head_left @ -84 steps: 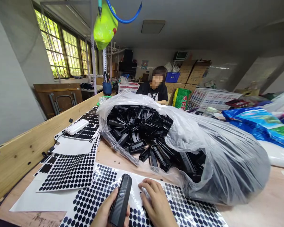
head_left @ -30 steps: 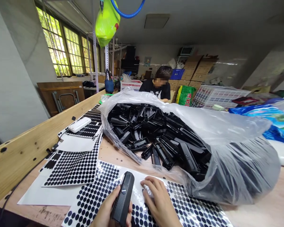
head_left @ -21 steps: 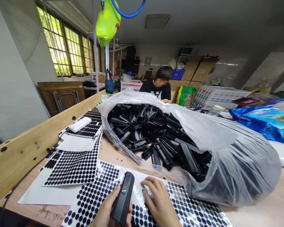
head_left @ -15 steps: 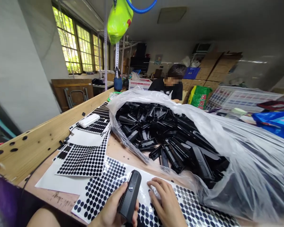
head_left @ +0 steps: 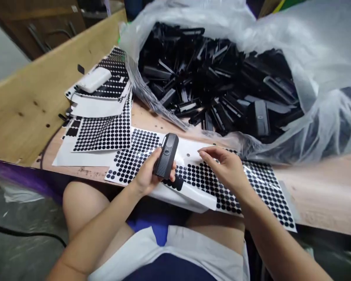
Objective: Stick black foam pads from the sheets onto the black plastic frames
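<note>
A black ribbed plastic part (head_left: 170, 150) with a round mark near its middle is tilted up in my left hand (head_left: 148, 173), whose fingers wrap round its lower end. Over the sheet of black round stickers (head_left: 137, 146), my right hand (head_left: 226, 166) is raised, thumb and forefinger pinched together; whether anything is between the tips is too small to tell. A small grey dot (head_left: 188, 155) shows on the bare white patch between the hands. The sheet's front edge is curled over near my lap.
Behind the sheet, a big clear plastic bag (head_left: 222, 23) lies open, full of black plastic parts (head_left: 190, 74). More sticker sheets (head_left: 105, 132) and a white device (head_left: 95, 79) lie at left, beside a wooden board (head_left: 55, 74).
The view has tipped down, showing my lap. My right hand, before spread on the sheet, is now lifted with its fingertips drawn together. My left hand still holds the black part.
</note>
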The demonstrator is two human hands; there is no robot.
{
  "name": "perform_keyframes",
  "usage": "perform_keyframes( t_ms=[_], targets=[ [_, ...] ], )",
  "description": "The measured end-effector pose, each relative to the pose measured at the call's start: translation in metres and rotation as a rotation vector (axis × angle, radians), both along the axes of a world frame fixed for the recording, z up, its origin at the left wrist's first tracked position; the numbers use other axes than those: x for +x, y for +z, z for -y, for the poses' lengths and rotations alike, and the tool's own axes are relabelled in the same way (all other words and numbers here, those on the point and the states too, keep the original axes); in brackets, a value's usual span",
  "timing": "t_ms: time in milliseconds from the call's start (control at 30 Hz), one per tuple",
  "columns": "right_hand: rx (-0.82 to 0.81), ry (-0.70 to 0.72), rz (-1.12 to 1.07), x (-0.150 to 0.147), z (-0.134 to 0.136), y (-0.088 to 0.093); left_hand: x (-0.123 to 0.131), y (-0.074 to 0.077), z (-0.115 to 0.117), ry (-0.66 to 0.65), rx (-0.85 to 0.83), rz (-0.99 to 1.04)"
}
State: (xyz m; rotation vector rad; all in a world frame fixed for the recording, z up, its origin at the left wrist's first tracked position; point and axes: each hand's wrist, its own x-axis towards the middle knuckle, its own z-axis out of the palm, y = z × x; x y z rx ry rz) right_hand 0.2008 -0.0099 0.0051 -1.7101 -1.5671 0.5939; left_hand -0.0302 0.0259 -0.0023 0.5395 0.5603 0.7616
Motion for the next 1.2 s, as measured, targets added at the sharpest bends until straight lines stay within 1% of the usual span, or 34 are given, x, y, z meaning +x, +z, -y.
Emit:
perform_keyframes(
  t_ms=[100, 167, 267, 333, 400, 533, 600, 633, 733, 833, 1200],
  targets=[
    [-0.116, 0.19, 0.05, -0.013, 0.017, 0.017, 0.0, 0.0, 0.001, -0.011, 0.043, 0.033],
    [-0.138, 0.296, 0.14, -0.027, 0.026, 0.024, 0.0, 0.001, 0.002, -0.016, 0.062, 0.042],
    [-0.111, 0.35, 0.213, -0.042, 0.034, 0.028, 0.0, 0.0, 0.003, -0.009, 0.084, 0.045],
    [-0.084, 0.379, 0.163, -0.044, 0.034, 0.032, 0.0, -0.001, 0.003, 0.002, 0.079, 0.045],
    [-0.05, 0.36, 0.043, -0.041, 0.032, 0.04, 0.0, -0.001, 0.003, -0.014, 0.065, 0.051],
    [0.016, 0.162, -0.37, -0.031, 0.014, 0.055, -0.002, 0.001, 0.005, -0.092, 0.108, 0.083],
    [-0.01, 0.112, -0.518, -0.029, 0.002, 0.059, -0.003, 0.001, 0.006, -0.114, 0.139, 0.098],
    [-0.036, 0.106, -0.551, -0.03, -0.004, 0.059, -0.003, 0.001, 0.006, -0.123, 0.143, 0.103],
    [-0.101, 0.119, -0.561, -0.033, -0.017, 0.059, -0.003, 0.001, 0.006, -0.141, 0.126, 0.108],
    [-0.132, 0.156, -0.546, -0.036, -0.023, 0.058, -0.004, 0.002, 0.006, -0.155, 0.109, 0.102],
    [-0.105, 0.192, -0.451, -0.036, -0.025, 0.053, -0.004, 0.004, 0.006, -0.159, 0.109, 0.11]
  ],
)
